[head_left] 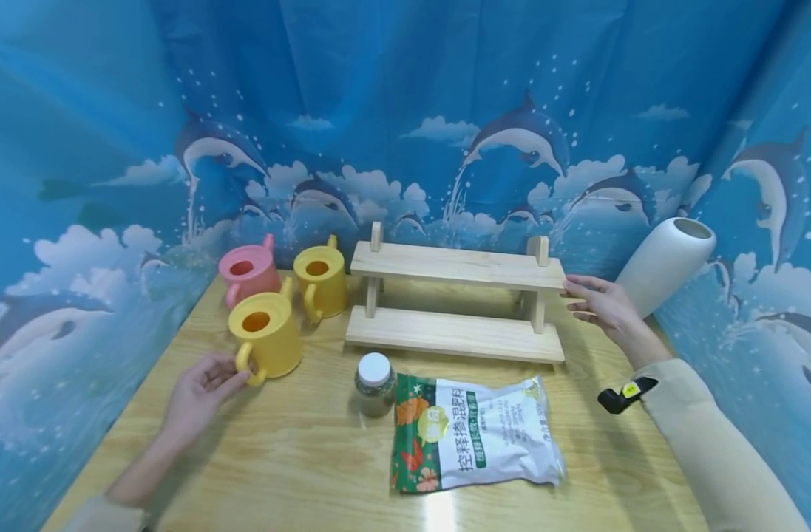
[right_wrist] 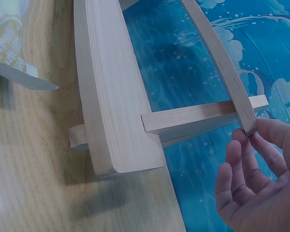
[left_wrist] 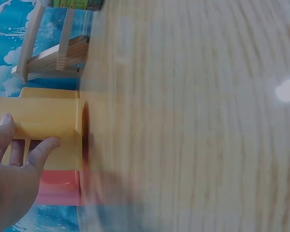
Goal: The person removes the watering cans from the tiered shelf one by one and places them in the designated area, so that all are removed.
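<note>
My left hand (head_left: 201,393) grips the handle of the front yellow watering can (head_left: 279,341), which stands upright on the table at the left. In the left wrist view, fingers curl at the handle against the can's side (left_wrist: 48,113). Just behind it are a second yellow watering can (head_left: 330,284) and a pink watering can (head_left: 259,272). At the other side, my right hand (head_left: 608,309) pinches the right end of the top board of a two-tier wooden shelf (head_left: 455,264). Thumb and fingertips meet the board's end (right_wrist: 246,121) in the right wrist view.
A jar with a white lid (head_left: 375,372) stands before the shelf, beside a green and white fertilizer bag (head_left: 491,432) lying flat. At the back right a white vase (head_left: 667,258) leans near the right hand. Dolphin-printed curtains (head_left: 392,96) surround the wooden table (head_left: 299,458).
</note>
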`<control>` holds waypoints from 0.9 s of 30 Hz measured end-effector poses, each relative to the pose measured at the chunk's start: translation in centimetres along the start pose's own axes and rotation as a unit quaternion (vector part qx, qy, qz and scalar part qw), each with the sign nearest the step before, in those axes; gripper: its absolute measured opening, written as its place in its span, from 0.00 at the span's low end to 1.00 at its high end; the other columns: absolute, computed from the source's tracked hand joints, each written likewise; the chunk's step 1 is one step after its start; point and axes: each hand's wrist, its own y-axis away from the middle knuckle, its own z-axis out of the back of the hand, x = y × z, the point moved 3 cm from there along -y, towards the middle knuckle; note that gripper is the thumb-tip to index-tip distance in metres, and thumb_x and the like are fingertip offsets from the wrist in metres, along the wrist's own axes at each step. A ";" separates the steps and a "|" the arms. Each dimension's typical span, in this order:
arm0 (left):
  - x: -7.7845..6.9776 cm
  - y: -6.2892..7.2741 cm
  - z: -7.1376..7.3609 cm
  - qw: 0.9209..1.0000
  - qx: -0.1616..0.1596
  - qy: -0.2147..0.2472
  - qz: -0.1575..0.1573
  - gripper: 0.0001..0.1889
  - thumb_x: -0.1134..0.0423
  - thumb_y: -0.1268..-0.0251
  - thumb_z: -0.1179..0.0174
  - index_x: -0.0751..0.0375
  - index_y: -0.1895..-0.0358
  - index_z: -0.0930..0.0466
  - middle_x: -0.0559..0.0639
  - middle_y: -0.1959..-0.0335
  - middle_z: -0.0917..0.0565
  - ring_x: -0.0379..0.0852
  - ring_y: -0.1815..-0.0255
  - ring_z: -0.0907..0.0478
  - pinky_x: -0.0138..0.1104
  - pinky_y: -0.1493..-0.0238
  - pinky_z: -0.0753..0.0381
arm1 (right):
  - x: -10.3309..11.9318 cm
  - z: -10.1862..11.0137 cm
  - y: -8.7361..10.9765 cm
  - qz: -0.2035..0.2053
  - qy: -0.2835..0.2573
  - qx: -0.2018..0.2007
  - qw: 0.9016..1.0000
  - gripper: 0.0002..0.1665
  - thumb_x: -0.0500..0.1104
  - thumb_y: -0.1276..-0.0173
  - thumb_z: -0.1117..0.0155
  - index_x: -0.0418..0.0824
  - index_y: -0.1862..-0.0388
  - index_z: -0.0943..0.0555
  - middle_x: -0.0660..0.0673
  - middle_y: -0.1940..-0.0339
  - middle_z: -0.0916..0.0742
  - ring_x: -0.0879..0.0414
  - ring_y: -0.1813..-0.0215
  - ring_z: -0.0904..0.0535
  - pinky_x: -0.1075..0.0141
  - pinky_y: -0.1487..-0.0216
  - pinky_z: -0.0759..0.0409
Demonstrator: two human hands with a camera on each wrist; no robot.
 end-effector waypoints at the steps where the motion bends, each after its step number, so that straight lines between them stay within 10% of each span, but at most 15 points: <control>1: 0.1 0.0 0.0 1.000 0.002 0.003 0.002 0.09 0.80 0.33 0.35 0.71 0.52 0.18 0.37 0.61 0.08 0.31 0.60 0.12 0.23 0.57 0.11 | 0.0 0.0 0.0 0.001 -0.001 0.000 1.000 0.47 0.62 0.19 0.44 0.41 0.13 0.44 0.64 0.56 0.18 0.70 0.60 0.17 0.73 0.55 0.13; 15: 0.1 -0.4 0.4 0.992 -0.016 -0.112 0.047 0.19 0.66 0.28 0.31 0.71 0.40 0.21 0.20 0.58 0.14 0.20 0.56 0.17 0.16 0.53 0.15 | -0.1 0.0 0.6 0.005 -0.005 -0.011 1.000 0.48 0.65 0.21 0.42 0.40 0.14 0.42 0.69 0.61 0.16 0.69 0.60 0.16 0.73 0.55 0.13; 27: -6.9 -2.7 0.7 0.973 -0.099 -0.208 -0.016 0.21 0.56 0.23 0.35 0.66 0.37 0.22 0.22 0.53 0.18 0.15 0.52 0.23 0.09 0.50 0.23 | 1.4 0.4 5.2 0.065 0.060 -0.042 0.995 0.47 0.68 0.23 0.41 0.40 0.18 0.34 0.70 0.55 0.18 0.70 0.57 0.16 0.74 0.54 0.13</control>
